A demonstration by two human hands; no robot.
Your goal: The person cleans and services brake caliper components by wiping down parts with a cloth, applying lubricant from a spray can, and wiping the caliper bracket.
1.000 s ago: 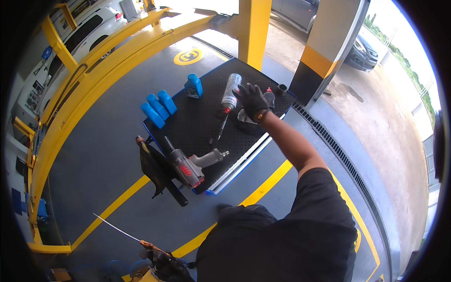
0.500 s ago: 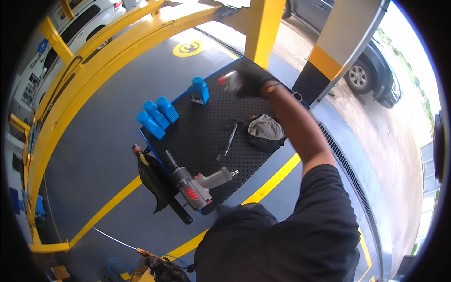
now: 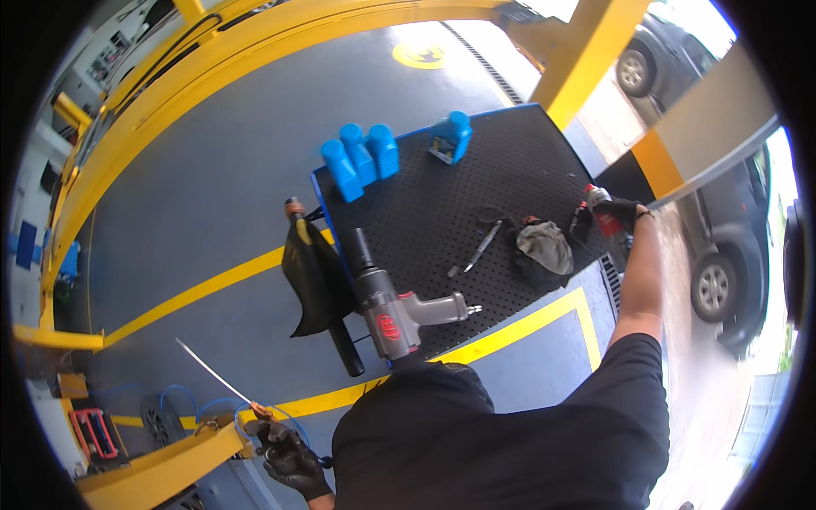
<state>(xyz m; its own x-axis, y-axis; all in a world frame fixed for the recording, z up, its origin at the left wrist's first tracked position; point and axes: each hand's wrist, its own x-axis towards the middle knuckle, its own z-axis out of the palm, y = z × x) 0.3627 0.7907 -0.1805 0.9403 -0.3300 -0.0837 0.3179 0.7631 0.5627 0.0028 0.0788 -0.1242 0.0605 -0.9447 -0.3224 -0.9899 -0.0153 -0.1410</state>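
Note:
My right hand (image 3: 622, 212), in a black glove, reaches to the right edge of the black perforated bench top (image 3: 408, 208). Its fingers are wrapped round a small red bottle (image 3: 606, 218) with a white upper part and red cap. Low on the left, my left hand (image 3: 293, 463), also gloved, is closed round the orange-brown end of a long thin metal rod (image 3: 212, 372); the fingers hide part of that end. Near the right hand lies a grey rag (image 3: 544, 245) bunched on dark cloth. A slim silver tool (image 3: 483, 248) rests beside it.
Three blue bottles (image 3: 359, 155) stand at the bench's left edge, another blue bottle (image 3: 452, 138) farther right. A grey impact wrench (image 3: 393, 319) lies at the near end. A black funnel-like piece (image 3: 313, 276) hangs alongside. Yellow lift arms (image 3: 161, 463) and a post (image 3: 591, 64) surround the bench.
My right hand has moved with the bottle from the bench's far end to its right edge. The view has shifted, and more of my left hand and its rod shows.

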